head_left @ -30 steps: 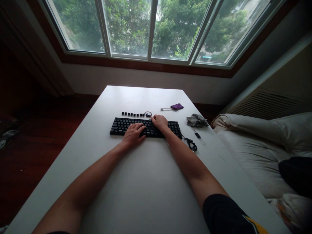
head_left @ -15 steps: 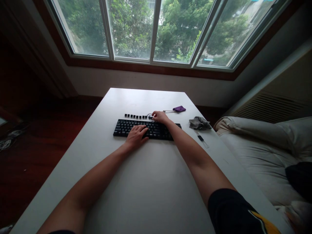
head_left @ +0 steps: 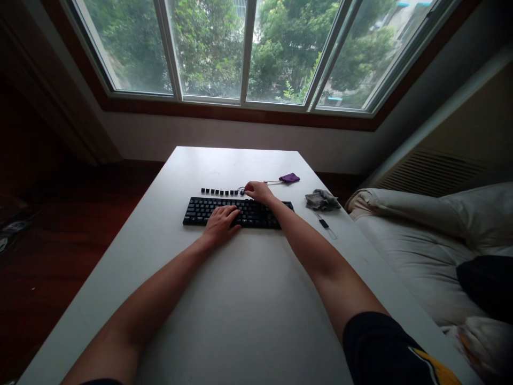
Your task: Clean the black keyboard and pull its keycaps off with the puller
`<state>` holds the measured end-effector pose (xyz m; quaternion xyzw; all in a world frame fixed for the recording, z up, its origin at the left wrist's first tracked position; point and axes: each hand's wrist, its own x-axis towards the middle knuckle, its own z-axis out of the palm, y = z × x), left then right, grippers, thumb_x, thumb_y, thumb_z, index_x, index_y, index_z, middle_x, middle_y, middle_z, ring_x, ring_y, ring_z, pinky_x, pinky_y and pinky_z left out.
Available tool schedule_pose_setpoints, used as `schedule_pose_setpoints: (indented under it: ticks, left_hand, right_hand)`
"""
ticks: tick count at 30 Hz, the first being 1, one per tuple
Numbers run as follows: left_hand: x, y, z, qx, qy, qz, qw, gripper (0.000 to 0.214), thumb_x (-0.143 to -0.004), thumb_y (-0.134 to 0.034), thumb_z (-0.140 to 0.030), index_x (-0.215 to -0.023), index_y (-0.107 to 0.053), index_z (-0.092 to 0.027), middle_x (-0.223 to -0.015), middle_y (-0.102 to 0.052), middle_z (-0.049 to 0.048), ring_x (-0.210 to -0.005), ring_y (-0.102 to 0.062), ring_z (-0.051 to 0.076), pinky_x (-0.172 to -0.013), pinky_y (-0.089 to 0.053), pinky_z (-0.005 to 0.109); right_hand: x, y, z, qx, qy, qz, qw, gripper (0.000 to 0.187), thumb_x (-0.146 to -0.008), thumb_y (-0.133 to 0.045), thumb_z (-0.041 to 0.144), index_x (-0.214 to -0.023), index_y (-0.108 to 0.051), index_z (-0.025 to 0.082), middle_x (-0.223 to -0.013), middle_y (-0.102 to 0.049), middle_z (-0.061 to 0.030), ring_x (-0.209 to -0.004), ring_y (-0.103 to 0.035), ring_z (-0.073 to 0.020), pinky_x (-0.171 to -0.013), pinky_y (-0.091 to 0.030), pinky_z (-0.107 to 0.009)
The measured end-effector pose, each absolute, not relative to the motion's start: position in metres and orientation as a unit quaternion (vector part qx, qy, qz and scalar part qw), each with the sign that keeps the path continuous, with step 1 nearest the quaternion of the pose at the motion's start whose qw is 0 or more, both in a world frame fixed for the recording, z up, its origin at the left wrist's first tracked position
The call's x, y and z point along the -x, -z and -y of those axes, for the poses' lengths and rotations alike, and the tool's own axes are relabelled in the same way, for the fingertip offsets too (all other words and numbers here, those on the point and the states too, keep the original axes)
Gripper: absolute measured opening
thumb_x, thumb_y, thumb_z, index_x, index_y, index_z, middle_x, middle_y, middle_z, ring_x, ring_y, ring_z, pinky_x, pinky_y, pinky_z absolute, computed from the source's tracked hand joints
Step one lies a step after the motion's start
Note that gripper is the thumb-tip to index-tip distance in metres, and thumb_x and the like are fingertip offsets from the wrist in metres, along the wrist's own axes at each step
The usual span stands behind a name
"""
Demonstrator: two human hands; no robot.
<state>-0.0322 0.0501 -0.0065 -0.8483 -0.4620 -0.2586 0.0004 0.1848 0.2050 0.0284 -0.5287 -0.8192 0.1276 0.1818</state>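
Observation:
A black keyboard (head_left: 200,210) lies across the middle of the white table (head_left: 224,315). My left hand (head_left: 221,221) rests flat on its keys with fingers stretched out. Behind the keyboard runs a row of several loose black keycaps (head_left: 218,191). At the right end of that row, my right hand (head_left: 258,191) reaches past the keyboard's far edge, fingertips pinched at a small wire keycap puller (head_left: 241,189). What sits between the fingertips is too small to make out.
A purple cloth (head_left: 289,177) with a thin tool beside it lies farther back. A crumpled grey rag (head_left: 321,199) and a small clear-handled tool (head_left: 326,225) lie at the right edge. A bed with pale bedding (head_left: 433,240) stands on the right, windows ahead.
My right hand has left the keyboard's keys and moved forward to the keycap puller behind it. My left hand has stayed on the keys. The camera view shifted slightly.

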Motion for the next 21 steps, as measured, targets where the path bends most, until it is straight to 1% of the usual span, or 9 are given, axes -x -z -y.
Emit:
schedule_pose_setpoints:
  ticks: [5, 10, 13, 17, 21]
  left_hand:
    - [0.0326, 0.0063, -0.0500, 0.848, 0.261, 0.461, -0.003, 0.052, -0.091, -0.064, -0.038, -0.141, -0.057, -0.026, -0.144, -0.056, 0.0102, -0.133, -0.048, 0.032, -0.114, -0.037, 0.051]
    - [0.0332, 0.0059, -0.0502, 0.849, 0.260, 0.461, -0.009, 0.052, -0.090, -0.065, -0.037, -0.141, -0.057, -0.027, -0.144, -0.056, 0.0101, -0.133, -0.048, 0.032, -0.114, -0.037, 0.052]
    - [0.0337, 0.0062, -0.0502, 0.849, 0.262, 0.459, -0.006, 0.052, -0.091, -0.064, -0.038, -0.141, -0.057, -0.026, -0.144, -0.056, 0.0102, -0.132, -0.049, 0.032, -0.113, -0.037, 0.052]
    - [0.0346, 0.0080, -0.0510, 0.849, 0.258, 0.462, -0.003, 0.052, -0.091, -0.065, -0.039, -0.140, -0.058, -0.025, -0.144, -0.055, 0.0103, -0.132, -0.048, 0.032, -0.114, -0.036, 0.050]
    - [0.0349, 0.0095, -0.0519, 0.849, 0.258, 0.461, -0.002, 0.052, -0.091, -0.064, -0.040, -0.140, -0.058, -0.024, -0.144, -0.056, 0.0104, -0.133, -0.048, 0.032, -0.114, -0.036, 0.050]
  right_hand:
    - [-0.1836, -0.0367, -0.1948, 0.469, -0.188, 0.850, 0.148, 0.017, -0.086, -0.071, 0.025, -0.101, -0.078, 0.021, -0.095, -0.078, -0.0012, -0.086, -0.068, -0.0148, -0.077, -0.047, -0.022]
    - [-0.1825, -0.0335, -0.1934, 0.456, -0.193, 0.857, 0.142, 0.015, -0.085, -0.071, 0.024, -0.097, -0.079, 0.021, -0.092, -0.077, -0.0006, -0.083, -0.067, -0.0147, -0.074, -0.047, -0.022]
    - [-0.1824, -0.0329, -0.1934, 0.453, -0.198, 0.857, 0.146, 0.015, -0.085, -0.071, 0.023, -0.098, -0.078, 0.020, -0.091, -0.077, -0.0008, -0.082, -0.067, -0.0144, -0.073, -0.047, -0.021]
    - [-0.1824, -0.0347, -0.1928, 0.448, -0.203, 0.861, 0.131, 0.015, -0.085, -0.072, 0.023, -0.099, -0.078, 0.019, -0.091, -0.077, -0.0017, -0.082, -0.067, -0.0149, -0.073, -0.046, -0.021]
    - [-0.1808, -0.0318, -0.1940, 0.447, -0.185, 0.866, 0.128, 0.015, -0.086, -0.072, 0.023, -0.099, -0.077, 0.020, -0.092, -0.077, -0.0018, -0.082, -0.066, -0.0153, -0.072, -0.045, -0.022]
